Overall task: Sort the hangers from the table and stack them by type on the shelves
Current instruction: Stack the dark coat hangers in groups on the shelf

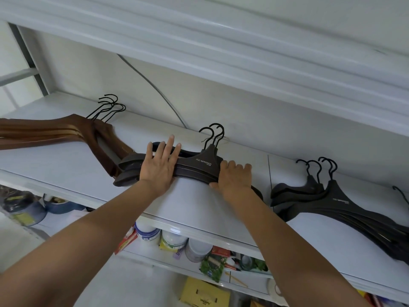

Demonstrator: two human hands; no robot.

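on the shelf (66, 167), three hanger stacks (345, 207); left hand (160, 166) flat, right hand (235, 177) gripping middle stack (199, 166).

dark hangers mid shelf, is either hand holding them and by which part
The right hand grips the dark hangers by their right arm, fingers curled over it, thumb under. The left hand only presses flat on the left arm.

Left stack (66, 129), middle stack (199, 165) and right stack (345, 207) lie abreast on the shelf (55, 171).
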